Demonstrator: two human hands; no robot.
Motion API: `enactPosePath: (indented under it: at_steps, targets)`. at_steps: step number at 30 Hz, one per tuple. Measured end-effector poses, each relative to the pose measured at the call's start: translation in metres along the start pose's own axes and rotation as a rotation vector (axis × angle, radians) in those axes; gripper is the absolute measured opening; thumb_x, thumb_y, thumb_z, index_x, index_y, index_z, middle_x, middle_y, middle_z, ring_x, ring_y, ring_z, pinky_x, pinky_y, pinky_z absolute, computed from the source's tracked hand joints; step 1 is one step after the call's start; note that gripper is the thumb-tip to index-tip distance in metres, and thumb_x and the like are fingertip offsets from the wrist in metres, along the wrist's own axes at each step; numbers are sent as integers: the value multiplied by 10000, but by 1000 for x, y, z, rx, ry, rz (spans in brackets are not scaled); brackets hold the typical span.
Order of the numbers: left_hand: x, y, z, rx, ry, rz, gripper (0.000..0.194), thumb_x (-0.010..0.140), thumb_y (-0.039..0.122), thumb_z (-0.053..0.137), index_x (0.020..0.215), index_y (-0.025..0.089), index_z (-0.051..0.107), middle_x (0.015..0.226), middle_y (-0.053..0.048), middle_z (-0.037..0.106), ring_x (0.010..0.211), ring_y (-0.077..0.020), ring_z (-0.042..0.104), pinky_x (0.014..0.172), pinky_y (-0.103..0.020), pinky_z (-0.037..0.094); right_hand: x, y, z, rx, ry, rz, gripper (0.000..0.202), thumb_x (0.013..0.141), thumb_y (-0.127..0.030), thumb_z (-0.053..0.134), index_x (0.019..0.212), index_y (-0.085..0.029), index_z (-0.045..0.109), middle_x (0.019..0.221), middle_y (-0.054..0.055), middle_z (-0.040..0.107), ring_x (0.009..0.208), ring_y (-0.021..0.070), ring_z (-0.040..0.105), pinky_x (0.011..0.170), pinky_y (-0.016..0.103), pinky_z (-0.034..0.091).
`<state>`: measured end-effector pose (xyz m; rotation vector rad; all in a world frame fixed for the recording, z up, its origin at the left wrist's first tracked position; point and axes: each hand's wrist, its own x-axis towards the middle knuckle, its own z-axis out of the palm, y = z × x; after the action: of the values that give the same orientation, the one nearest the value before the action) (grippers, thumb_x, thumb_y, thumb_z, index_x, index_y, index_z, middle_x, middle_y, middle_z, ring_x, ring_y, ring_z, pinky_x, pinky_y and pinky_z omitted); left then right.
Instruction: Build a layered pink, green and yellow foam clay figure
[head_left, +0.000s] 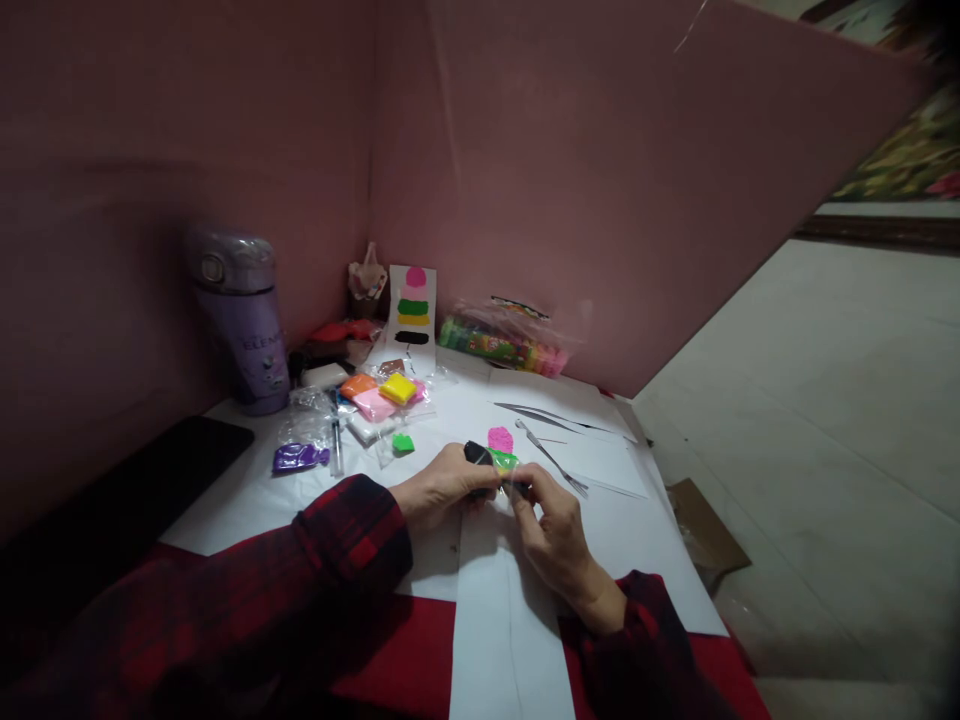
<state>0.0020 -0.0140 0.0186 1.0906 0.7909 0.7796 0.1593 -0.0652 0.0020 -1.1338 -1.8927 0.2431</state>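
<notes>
My left hand (450, 475) is closed around a packet of black clay (478, 456) in shiny clear wrapping. Close beside it, my right hand (551, 520) pinches a dark bit at the packet's right end; the fingers partly cover it. Both hands hover over a white paper strip (510, 630). On that strip, just beyond the fingers, are a textured pink clay patch (500, 440) and a green clay band (504, 460). Something yellowish shows below the green, mostly hidden by the hands.
A metal fork-ended tool (551, 457) lies right of the strip. Clay packets (375, 400), a green clay piece (403, 442) and a purple packet (300, 457) lie left. Behind stand a painted sample card (412, 320), a marker pack (502, 345) and a purple tumbler (244, 325).
</notes>
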Motion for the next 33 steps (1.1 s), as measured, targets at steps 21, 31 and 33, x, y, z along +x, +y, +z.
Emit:
enactPosePath:
  at_steps: [21, 31, 33]
  targets:
    - [4, 4, -7, -205, 204, 45, 59, 654, 153, 599, 696, 115, 582, 532, -7, 549, 402, -78, 454, 359, -187, 321, 9, 5, -3, 685, 195, 570, 242, 787, -405, 696, 815, -190, 588, 572, -70, 444, 416, 68, 403, 371, 187, 351]
    - [2, 7, -6, -196, 215, 57, 103, 652, 172, 618, 727, 110, 584, 548, -5, 553, 428, -76, 457, 384, -182, 331, 13, -2, -7, 989, 92, 672, 281, 803, -440, 677, 887, -178, 625, 594, -45, 505, 425, 54, 293, 324, 143, 289]
    - [2, 7, -6, -194, 216, 54, 111, 648, 175, 620, 730, 109, 584, 545, -4, 552, 426, -76, 453, 383, -182, 328, 14, -3, -8, 1025, 93, 687, 326, 803, -488, 672, 884, -174, 639, 595, -40, 508, 421, 51, 293, 323, 142, 267]
